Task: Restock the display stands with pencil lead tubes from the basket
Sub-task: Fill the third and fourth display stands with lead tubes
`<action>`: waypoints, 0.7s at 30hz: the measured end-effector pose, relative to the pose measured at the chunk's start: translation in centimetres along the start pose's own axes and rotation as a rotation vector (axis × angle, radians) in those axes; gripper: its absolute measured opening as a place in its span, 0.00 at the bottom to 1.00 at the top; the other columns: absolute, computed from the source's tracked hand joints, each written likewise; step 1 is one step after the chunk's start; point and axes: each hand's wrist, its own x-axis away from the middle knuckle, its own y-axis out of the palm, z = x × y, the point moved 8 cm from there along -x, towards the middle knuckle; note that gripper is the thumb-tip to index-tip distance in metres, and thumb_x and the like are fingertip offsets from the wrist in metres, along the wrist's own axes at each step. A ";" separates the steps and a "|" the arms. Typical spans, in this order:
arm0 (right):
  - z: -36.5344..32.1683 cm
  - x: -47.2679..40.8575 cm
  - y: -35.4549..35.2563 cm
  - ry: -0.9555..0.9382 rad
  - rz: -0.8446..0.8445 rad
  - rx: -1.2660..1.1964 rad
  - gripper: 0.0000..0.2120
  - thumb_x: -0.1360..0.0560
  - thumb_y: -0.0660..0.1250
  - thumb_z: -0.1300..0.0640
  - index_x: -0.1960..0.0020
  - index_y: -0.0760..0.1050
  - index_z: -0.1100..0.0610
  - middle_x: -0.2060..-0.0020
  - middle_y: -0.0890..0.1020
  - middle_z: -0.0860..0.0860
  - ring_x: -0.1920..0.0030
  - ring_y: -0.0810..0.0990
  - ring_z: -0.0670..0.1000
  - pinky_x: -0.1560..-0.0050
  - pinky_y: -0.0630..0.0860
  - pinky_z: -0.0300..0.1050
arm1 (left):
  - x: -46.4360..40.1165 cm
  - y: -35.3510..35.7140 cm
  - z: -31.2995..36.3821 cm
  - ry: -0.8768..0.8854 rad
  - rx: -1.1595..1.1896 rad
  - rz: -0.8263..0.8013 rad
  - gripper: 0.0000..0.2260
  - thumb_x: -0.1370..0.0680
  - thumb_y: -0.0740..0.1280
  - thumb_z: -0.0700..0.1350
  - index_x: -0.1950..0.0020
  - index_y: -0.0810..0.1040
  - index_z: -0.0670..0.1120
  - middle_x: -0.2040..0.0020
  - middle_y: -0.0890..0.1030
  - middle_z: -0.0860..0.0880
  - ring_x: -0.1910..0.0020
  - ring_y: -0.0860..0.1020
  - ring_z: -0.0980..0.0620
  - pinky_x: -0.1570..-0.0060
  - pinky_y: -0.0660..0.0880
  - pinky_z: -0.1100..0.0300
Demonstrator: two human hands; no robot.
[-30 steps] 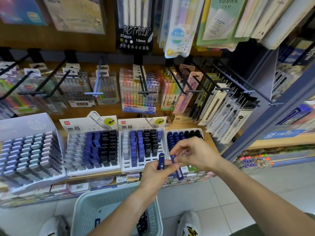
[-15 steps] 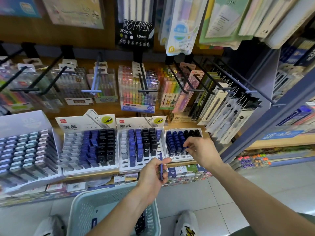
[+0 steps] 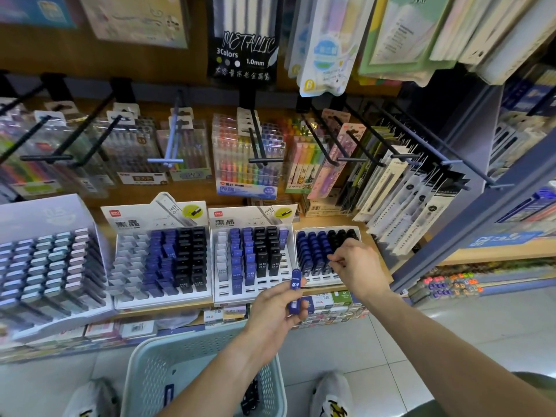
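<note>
even, bright indoor light falls from above, with soft shadows under the hooks [image 3: 258, 145]. glare streaks the clear packets left of the metallic pen card [image 3: 242, 40]. wide-angle bending curves the shelf frame [image 3: 481, 188] far right of it; edges blur slightly.

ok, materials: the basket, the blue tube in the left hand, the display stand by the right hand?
Basket: pale matte moulded plastic, judging by its perforated walls. Blue tube held by the left hand: glossy, probably hard plastic, printed 0.3. Display stand at the right hand: white, slotted; plastic or card, unclear.
</note>
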 end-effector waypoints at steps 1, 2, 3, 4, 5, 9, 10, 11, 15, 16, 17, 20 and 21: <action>0.1 0.0 0.1 0.009 0.004 0.005 0.02 0.26 0.74 0.60 0.57 0.85 0.58 0.59 0.78 0.49 0.59 0.77 0.51 0.60 0.68 0.40 | 0.1 0.0 0.0 0.010 -0.018 -0.012 0.09 0.21 0.69 0.32 0.43 0.84 0.35 0.54 0.82 0.40 0.62 0.80 0.48 0.56 0.80 0.55; 0.1 0.0 0.1 0.018 0.007 -0.001 0.02 0.26 0.74 0.60 0.57 0.86 0.58 0.59 0.78 0.49 0.59 0.78 0.52 0.60 0.68 0.40 | 0.2 0.0 0.1 0.021 -0.032 -0.017 0.08 0.22 0.69 0.32 0.44 0.84 0.36 0.54 0.83 0.40 0.61 0.80 0.48 0.55 0.80 0.55; 0.1 0.0 0.1 0.028 0.008 -0.008 0.02 0.26 0.74 0.60 0.56 0.86 0.58 0.59 0.78 0.50 0.59 0.78 0.53 0.60 0.68 0.40 | 0.3 0.0 0.2 0.032 -0.045 -0.017 0.07 0.22 0.70 0.32 0.44 0.83 0.36 0.55 0.83 0.40 0.60 0.81 0.48 0.54 0.81 0.55; 0.0 0.1 0.1 0.034 0.008 -0.013 0.02 0.26 0.74 0.60 0.56 0.86 0.58 0.59 0.79 0.50 0.58 0.79 0.53 0.59 0.68 0.41 | 0.5 -0.1 0.3 0.043 -0.055 -0.014 0.07 0.22 0.71 0.33 0.44 0.83 0.38 0.55 0.84 0.41 0.59 0.82 0.48 0.52 0.81 0.55; 0.0 0.2 0.1 0.041 0.009 -0.010 0.03 0.25 0.73 0.61 0.56 0.86 0.58 0.59 0.80 0.51 0.58 0.79 0.53 0.59 0.68 0.41 | 0.8 -0.1 0.3 0.053 -0.062 -0.009 0.08 0.23 0.72 0.33 0.45 0.82 0.39 0.55 0.85 0.40 0.59 0.83 0.48 0.53 0.82 0.55; -0.1 0.8 0.0 0.051 0.027 0.024 0.03 0.25 0.72 0.61 0.57 0.85 0.58 0.59 0.84 0.52 0.59 0.81 0.54 0.59 0.75 0.44 | 1.4 -0.5 0.6 0.076 -0.083 0.018 0.12 0.25 0.75 0.34 0.43 0.82 0.41 0.51 0.87 0.39 0.58 0.84 0.48 0.56 0.82 0.58; 0.0 0.9 0.1 0.061 0.018 0.039 0.04 0.25 0.72 0.61 0.57 0.85 0.58 0.59 0.84 0.52 0.59 0.81 0.54 0.59 0.76 0.46 | 1.4 -0.6 0.7 0.081 -0.093 0.023 0.13 0.25 0.75 0.34 0.42 0.82 0.41 0.51 0.87 0.39 0.57 0.84 0.48 0.56 0.81 0.58; 0.1 0.9 0.2 0.069 0.000 0.047 0.04 0.24 0.72 0.61 0.57 0.84 0.58 0.59 0.84 0.53 0.59 0.81 0.54 0.59 0.77 0.47 | 1.4 -0.7 0.7 0.083 -0.096 0.023 0.13 0.25 0.75 0.34 0.42 0.82 0.40 0.51 0.87 0.39 0.56 0.85 0.48 0.56 0.81 0.59; -0.4 0.9 -0.7 0.042 0.044 0.031 0.06 0.24 0.70 0.63 0.51 0.85 0.58 0.55 0.83 0.52 0.56 0.81 0.54 0.58 0.76 0.46 | 1.4 -1.0 0.7 0.081 -0.100 0.011 0.14 0.24 0.72 0.31 0.41 0.81 0.41 0.50 0.87 0.39 0.52 0.86 0.46 0.56 0.81 0.59; -0.8 0.9 -1.2 0.040 0.086 -0.004 0.07 0.24 0.70 0.63 0.48 0.84 0.57 0.55 0.83 0.52 0.57 0.81 0.53 0.58 0.76 0.45 | 1.3 -1.0 0.8 0.086 -0.110 0.008 0.14 0.24 0.72 0.30 0.40 0.81 0.41 0.50 0.87 0.40 0.52 0.86 0.46 0.56 0.82 0.59; -1.3 1.0 -1.7 0.047 0.106 -0.061 0.07 0.24 0.71 0.62 0.47 0.84 0.56 0.56 0.83 0.50 0.59 0.80 0.50 0.59 0.75 0.43 | 1.3 -1.0 0.8 0.092 -0.118 0.007 0.14 0.24 0.72 0.30 0.40 0.81 0.41 0.50 0.87 0.40 0.52 0.86 0.47 0.56 0.82 0.59; -2.9 1.1 -1.1 0.109 -0.092 -0.465 0.08 0.26 0.74 0.55 0.47 0.82 0.50 0.62 0.84 0.45 0.63 0.80 0.42 0.57 0.76 0.38 | 0.8 -1.1 0.7 0.105 -0.120 0.019 0.15 0.26 0.74 0.31 0.41 0.82 0.41 0.49 0.87 0.40 0.51 0.86 0.46 0.57 0.82 0.60; -3.4 1.3 -0.5 0.125 -0.196 -0.583 0.10 0.27 0.75 0.55 0.46 0.81 0.48 0.62 0.85 0.46 0.62 0.82 0.43 0.56 0.78 0.39 | 0.7 -1.0 0.6 0.109 -0.120 0.027 0.15 0.27 0.75 0.31 0.42 0.82 0.41 0.49 0.87 0.40 0.52 0.86 0.46 0.58 0.81 0.60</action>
